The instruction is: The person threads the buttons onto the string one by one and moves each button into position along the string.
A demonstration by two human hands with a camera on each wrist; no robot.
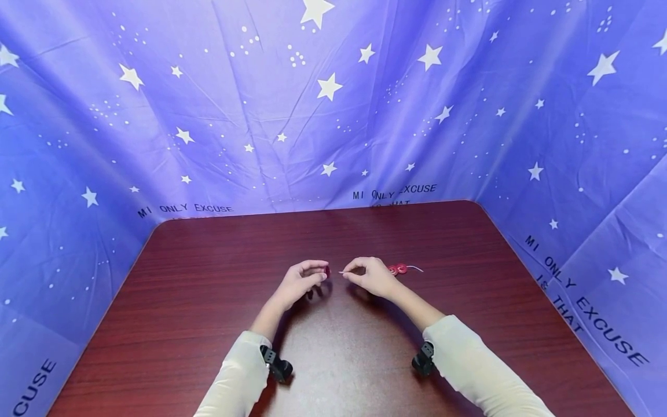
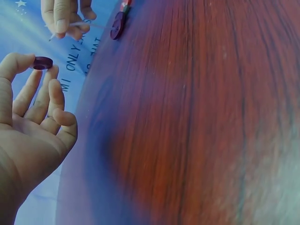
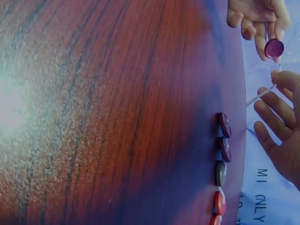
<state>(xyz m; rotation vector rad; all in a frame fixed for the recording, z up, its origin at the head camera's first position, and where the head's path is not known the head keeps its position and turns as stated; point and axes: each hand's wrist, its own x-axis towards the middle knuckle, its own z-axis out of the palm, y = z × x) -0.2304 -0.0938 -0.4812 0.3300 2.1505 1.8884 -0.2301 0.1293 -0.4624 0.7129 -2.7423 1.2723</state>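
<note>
Between thumb and fingertips my left hand (image 1: 299,285) pinches a dark maroon button (image 3: 274,48); its small holes show in the right wrist view. Facing it, my right hand (image 1: 372,277) pinches a thin white string (image 3: 253,100) close to its end, and the tip sticks out toward the button with a small gap between them. From the right hand the string runs down to several buttons threaded in a row: maroon ones (image 3: 225,125), a grey one (image 3: 221,173) and red ones (image 3: 219,203). In the head view the right hand hides part of this row.
The threaded row lies on a dark red wood-grain table (image 1: 208,324), its red buttons (image 1: 400,268) and the string's far tail (image 1: 415,268) just right of the right hand. A blue star-patterned cloth (image 1: 271,104) hangs round the table's back and sides.
</note>
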